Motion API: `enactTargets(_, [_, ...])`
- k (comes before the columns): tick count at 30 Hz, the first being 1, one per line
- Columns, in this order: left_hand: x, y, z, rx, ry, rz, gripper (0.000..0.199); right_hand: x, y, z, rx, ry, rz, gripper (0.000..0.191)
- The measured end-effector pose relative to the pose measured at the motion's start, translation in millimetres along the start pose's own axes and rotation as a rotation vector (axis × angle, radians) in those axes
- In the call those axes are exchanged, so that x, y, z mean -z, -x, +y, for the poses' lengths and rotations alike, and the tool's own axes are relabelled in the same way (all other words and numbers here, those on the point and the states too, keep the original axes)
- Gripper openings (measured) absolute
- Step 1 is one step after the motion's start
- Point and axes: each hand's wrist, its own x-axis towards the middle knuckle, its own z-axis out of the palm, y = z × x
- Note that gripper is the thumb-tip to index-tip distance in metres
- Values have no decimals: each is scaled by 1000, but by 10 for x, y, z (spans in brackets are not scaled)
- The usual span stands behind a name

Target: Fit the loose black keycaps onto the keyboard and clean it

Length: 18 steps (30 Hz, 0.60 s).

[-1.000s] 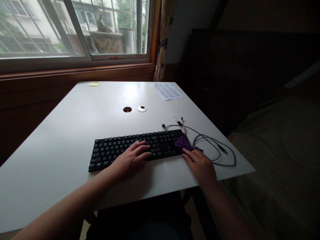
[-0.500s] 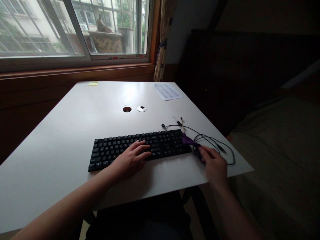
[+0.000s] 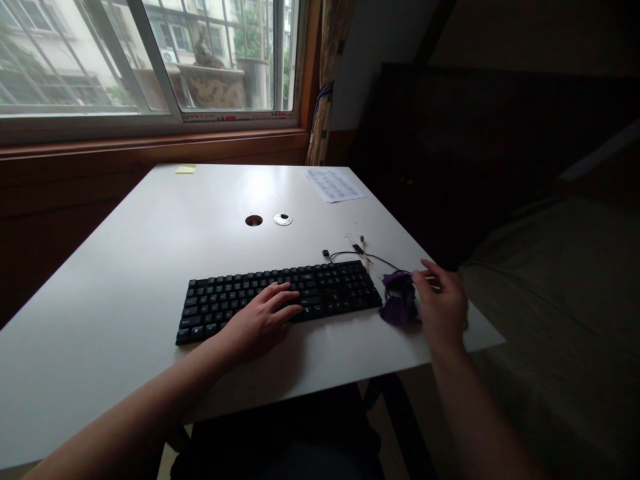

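Observation:
A black keyboard (image 3: 280, 297) lies on the white desk. My left hand (image 3: 267, 313) rests over its right-middle keys, fingers spread and flat. Just right of the keyboard, a crumpled purple cloth (image 3: 399, 300) lies on top of part of a black cable (image 3: 383, 259). Close to the cloth's right side is my right hand (image 3: 441, 303), its thumb and forefinger a little apart; I see nothing held between them. The hand and the cloth hide most of the cable's loops.
Behind the keyboard's right end lie a cotton swab (image 3: 363, 248) and a black plug (image 3: 326, 253). Farther back are a round hole (image 3: 254, 221), a metal grommet (image 3: 283, 219), printed paper (image 3: 335, 185) and a yellow sticky note (image 3: 186, 169). The desk's right edge runs beside my right hand.
My right hand has let go of the purple cloth and moved slightly right and up. The cloth has shifted off the keyboard's corner onto the cable. My left hand stays put.

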Motion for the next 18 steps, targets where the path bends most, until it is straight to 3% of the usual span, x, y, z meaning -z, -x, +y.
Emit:
enactTargets(3, [-2, -2, 4, 6, -6, -12, 39, -121, -85, -237, 121, 29, -3, 27])
enactTargets(9, [-13, -11, 0, -6, -19, 5, 37, -592, -260, -515, 401, 70, -348, 20])
enactTargets(18, [-11, -20, 11, -11, -1, 22, 36, -1327, -593, -589, 552, 286, -770, 22])
